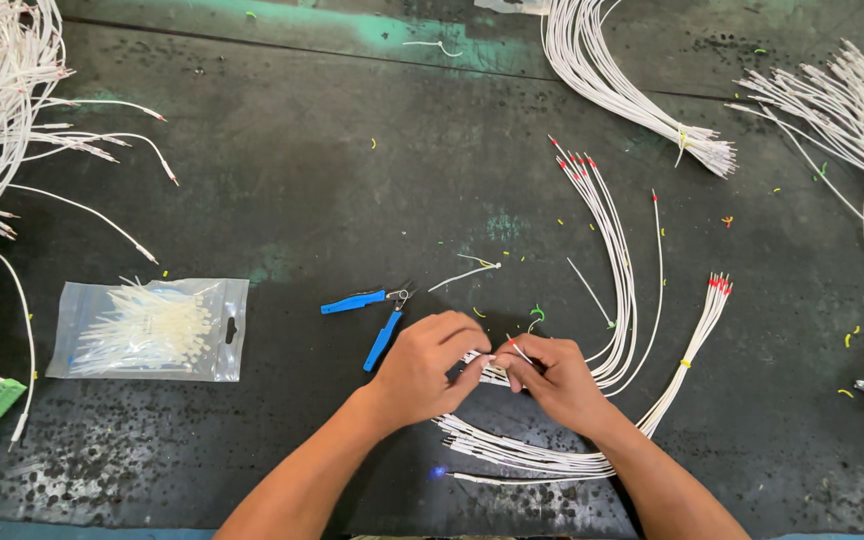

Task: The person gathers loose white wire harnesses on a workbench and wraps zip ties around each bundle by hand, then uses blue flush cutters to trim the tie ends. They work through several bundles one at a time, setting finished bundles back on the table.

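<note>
Head view: a bundle of white wires point(512, 452) curves under both hands, its near ends pinched between the left hand point(430, 362) and right hand point(550, 378), fingers closed on them. Blue-handled cutters point(377, 315) lie just left of the left hand; a bag of zip ties point(152, 328) sits farther left.

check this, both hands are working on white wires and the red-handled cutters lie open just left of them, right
Not quite: the cutters have blue handles, not red. The head view shows them lying open just left of the left hand, while it and the right hand work on the white wires.
</note>
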